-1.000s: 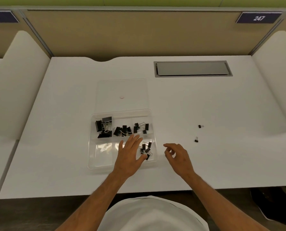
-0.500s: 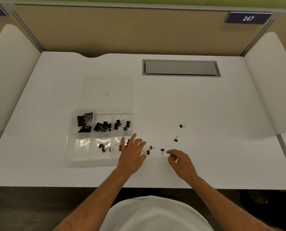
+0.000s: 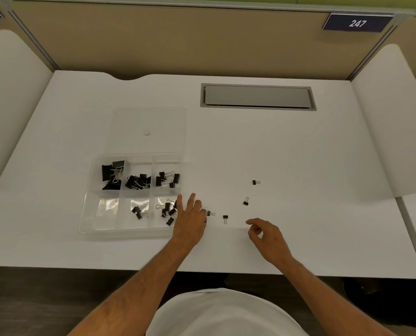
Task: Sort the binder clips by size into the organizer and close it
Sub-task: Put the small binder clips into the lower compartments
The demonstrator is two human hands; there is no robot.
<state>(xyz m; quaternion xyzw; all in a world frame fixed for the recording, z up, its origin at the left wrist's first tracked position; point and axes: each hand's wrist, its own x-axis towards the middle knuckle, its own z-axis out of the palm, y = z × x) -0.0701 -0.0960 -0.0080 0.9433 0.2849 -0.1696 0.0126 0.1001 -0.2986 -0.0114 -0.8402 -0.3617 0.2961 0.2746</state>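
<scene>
While small clips lie loose: four binder clips [image 3: 225, 217] are seen on the counter [image 3: 299, 154], right of the organizer [image 3: 88, 214], whose lid [image 3: 148, 122] lies open behind it.
Left grip: the left hand [image 3: 190, 219] is laid flat, fingers spread, at the organizer's right edge; nothing is held.
Right grip: the right hand [image 3: 266, 235] is loosely curled and empty.
Risk: the nearest clip [image 3: 210, 213] could be knocked away by the left fingers; sizes could be mixed in the near-right compartment.
Change: since a second ago, clips are spilled from that compartment onto the counter.
</scene>
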